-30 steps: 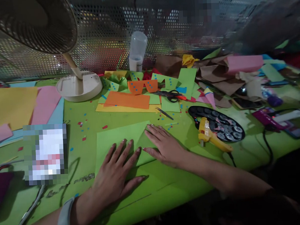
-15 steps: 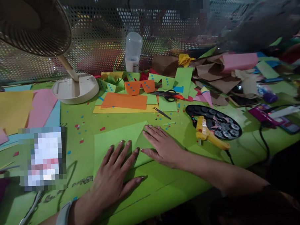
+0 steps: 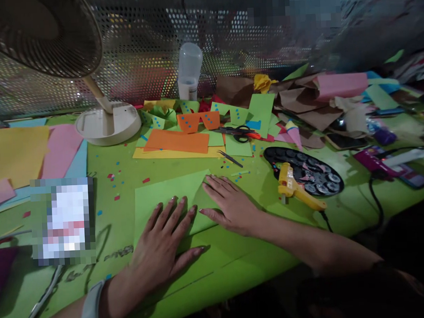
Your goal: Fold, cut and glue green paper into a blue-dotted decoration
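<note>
A light green sheet of paper lies flat on the green table under both hands. My left hand rests palm down on its lower left part, fingers spread and thumb out to the right. My right hand presses flat on the right end of the sheet, its fingertips near the upper right corner and its thumb close to the left fingers. Just beyond the paper are tweezers and small coloured paper bits. A yellow glue gun leans on a black palette to the right.
Behind the sheet lie black scissors, an orange paper strip and dotted paper cutouts. A white fan base stands back left, by a plastic bottle. A phone lies left; brown paper scraps heap back right.
The view has shifted very slightly, so everything sits a little further right. Both hands stay in place on the green paper.
</note>
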Demonstrator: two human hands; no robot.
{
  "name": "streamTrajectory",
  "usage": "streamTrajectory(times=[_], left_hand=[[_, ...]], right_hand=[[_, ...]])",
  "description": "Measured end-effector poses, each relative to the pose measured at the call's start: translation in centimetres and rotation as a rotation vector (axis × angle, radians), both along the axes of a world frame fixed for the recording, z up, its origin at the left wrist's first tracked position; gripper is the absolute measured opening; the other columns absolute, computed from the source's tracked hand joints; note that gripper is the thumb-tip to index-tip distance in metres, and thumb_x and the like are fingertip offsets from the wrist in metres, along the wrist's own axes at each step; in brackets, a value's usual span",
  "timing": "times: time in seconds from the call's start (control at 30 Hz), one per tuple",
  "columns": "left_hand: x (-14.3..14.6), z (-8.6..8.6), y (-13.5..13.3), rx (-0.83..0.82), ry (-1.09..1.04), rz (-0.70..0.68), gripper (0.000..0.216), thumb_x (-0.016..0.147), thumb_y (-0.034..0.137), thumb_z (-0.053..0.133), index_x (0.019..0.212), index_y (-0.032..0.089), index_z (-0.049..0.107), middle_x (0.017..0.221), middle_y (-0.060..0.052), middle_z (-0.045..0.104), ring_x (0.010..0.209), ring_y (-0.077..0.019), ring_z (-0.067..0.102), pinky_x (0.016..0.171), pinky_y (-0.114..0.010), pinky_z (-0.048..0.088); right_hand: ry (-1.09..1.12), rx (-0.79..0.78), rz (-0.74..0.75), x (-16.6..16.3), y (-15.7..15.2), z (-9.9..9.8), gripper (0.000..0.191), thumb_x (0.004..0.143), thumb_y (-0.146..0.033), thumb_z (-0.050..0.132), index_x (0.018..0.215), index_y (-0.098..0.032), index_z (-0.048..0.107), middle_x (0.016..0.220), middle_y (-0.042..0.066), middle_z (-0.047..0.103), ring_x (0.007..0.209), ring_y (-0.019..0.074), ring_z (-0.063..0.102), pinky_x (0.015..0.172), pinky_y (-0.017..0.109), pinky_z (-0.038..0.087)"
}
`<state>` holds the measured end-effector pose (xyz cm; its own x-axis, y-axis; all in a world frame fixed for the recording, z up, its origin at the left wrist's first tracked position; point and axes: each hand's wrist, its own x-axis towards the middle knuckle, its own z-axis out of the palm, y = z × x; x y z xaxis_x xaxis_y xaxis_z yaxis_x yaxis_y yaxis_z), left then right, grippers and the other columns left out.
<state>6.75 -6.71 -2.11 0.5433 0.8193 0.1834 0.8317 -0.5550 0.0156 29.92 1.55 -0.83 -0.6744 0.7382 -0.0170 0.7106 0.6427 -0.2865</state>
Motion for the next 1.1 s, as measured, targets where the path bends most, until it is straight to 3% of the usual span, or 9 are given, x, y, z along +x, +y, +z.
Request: streamTrajectory(times=[0.6, 0.77, 0.9, 1.0, 1.1], left_hand=[[0.0, -0.1, -0.1, -0.036, -0.008, 0.013, 0.083, 0.09, 0.066, 0.048, 0.157, 0.026, 0.02, 0.161, -0.01, 0.029, 0.147, -0.0354, 0.027, 0.116, -0.057, 0.027], [0.1, 0.0, -0.1, -0.071, -0.01, 0.028, 0.081, 0.09, 0.068, 0.047, 0.155, 0.024, 0.028, 0.16, -0.011, 0.031, 0.148, -0.035, 0.026, 0.118, -0.054, 0.023], [0.2, 0.2, 0.0, -0.115, -0.019, 0.044, 0.079, 0.089, 0.07, 0.045, 0.153, 0.024, 0.034, 0.16, -0.011, 0.033, 0.147, -0.0348, 0.027, 0.118, -0.055, 0.024], [0.2, 0.4, 0.0, -0.149, -0.003, 0.042, 0.077, 0.091, 0.069, 0.042, 0.149, 0.02, 0.041, 0.159, -0.013, 0.033, 0.147, -0.036, 0.027, 0.118, -0.056, 0.023], [0.1, 0.8, 0.1, -0.186, 0.011, 0.036, 0.079, 0.091, 0.07, 0.04, 0.15, 0.018, 0.04, 0.16, -0.014, 0.032, 0.147, -0.036, 0.026, 0.119, -0.055, 0.022]], right_hand=[[-0.038, 0.042, -0.005, -0.1, 0.1, -0.3, 0.08, 0.099, -0.064, 0.022, 0.15, -0.005, 0.038, 0.159, 0.016, 0.03, 0.149, 0.0292, 0.026, 0.123, 0.048, 0.022], [-0.056, 0.136, 0.01, 0.1, -0.2, 0.0, 0.073, 0.101, -0.057, 0.026, 0.149, -0.004, 0.039, 0.158, 0.017, 0.032, 0.148, 0.0298, 0.028, 0.123, 0.05, 0.022], [-0.006, 0.242, 0.128, -0.4, -1.9, 0.5, 0.067, 0.102, -0.053, 0.027, 0.149, -0.007, 0.04, 0.159, 0.015, 0.03, 0.15, 0.0264, 0.023, 0.123, 0.048, 0.02], [-0.043, 0.19, 0.232, -1.1, -3.5, 0.5, 0.076, 0.1, -0.06, 0.024, 0.148, -0.003, 0.04, 0.157, 0.019, 0.032, 0.148, 0.0285, 0.028, 0.122, 0.047, 0.025], [-0.105, 0.116, 0.238, -1.4, -4.5, 0.1, 0.089, 0.096, -0.069, 0.018, 0.15, -0.001, 0.036, 0.156, 0.022, 0.031, 0.147, 0.0311, 0.03, 0.12, 0.049, 0.027]])
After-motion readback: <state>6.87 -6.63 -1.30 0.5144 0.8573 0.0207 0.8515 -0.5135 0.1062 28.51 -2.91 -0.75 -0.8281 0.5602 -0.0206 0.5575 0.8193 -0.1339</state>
